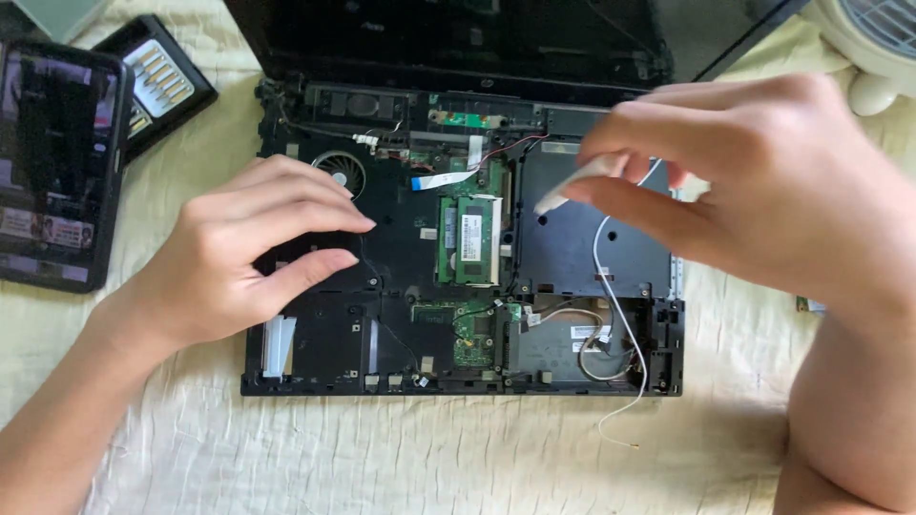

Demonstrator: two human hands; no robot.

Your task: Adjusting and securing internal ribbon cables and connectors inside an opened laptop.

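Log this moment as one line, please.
left hand: resting on opened laptop base, holds nothing | right hand: pinching white strip | white wire: loose across base

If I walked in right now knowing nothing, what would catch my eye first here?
Most striking is the opened laptop base lying in the middle on a cream cloth, its green circuit boards, fan and wires exposed. The right hand hovers above its right side, pinching a white flat strip, while the left hand rests on the left side by the fan. A dark tablet lies at the far left.
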